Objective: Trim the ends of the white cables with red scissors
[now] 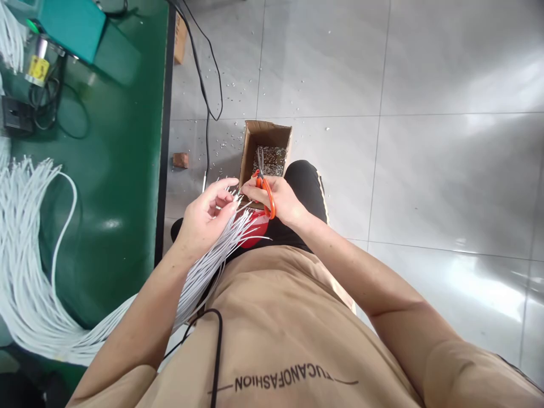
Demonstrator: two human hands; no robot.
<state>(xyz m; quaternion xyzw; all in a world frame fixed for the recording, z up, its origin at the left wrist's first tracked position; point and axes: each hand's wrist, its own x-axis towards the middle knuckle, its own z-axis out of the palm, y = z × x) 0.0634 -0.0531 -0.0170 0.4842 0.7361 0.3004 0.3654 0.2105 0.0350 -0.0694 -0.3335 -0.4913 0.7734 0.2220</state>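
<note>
Across my lap, from the table on the left, runs a thick bundle of white wires (204, 277) with loose ends near my hands. My left hand (208, 218) is closed on the end of a white wire, thumb and fingers pinching it above the bundle. In my right hand (278, 198) sits a pair of scissors (271, 204) with orange handles, blades pointing away from me. The right thumb and fingertips reach toward the wire ends by my left hand; whether they touch one is too small to tell. Below both hands stands an open cardboard box (267, 131) holding small clippings.
A green table (114, 226) fills the left side, bearing a teal box (72, 25), a metal device with a yellow label (38, 65) and a black adapter (17, 115). Black cables (207, 107) hang beside its edge. Clippings and a small brown block (180, 160) lie on the tiled floor.
</note>
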